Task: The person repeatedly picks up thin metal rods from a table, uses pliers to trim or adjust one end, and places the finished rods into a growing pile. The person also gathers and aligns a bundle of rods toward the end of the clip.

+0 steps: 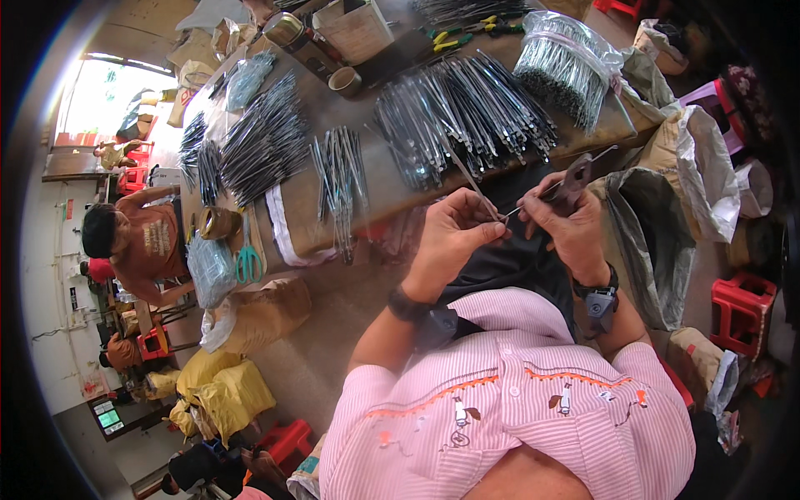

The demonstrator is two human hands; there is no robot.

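Observation:
My left hand [457, 237] is closed on a thin metal strip [469, 173], pinching it between thumb and fingertips over my lap; its far end slants up and left toward the table. Close by, my right hand [568, 223] is wrapped round a pair of pliers [575, 177], their jaws pointing up and away. The thumb and forefinger of that hand also pinch a short thin wire [512, 212] whose end meets the strip at my left fingertips. Exactly how the two join is too small to tell. A wide pile of similar metal strips [467, 112] lies on the table just beyond.
More strips lie in a smaller bunch [340, 171] and a large heap [265, 137] leftward. A plastic-wrapped wire bundle [567, 62], pliers with yellow handles [450, 40] and a cup [344, 81] stand farther back. Sacks [650, 250] flank my right; another person [146, 242] sits left.

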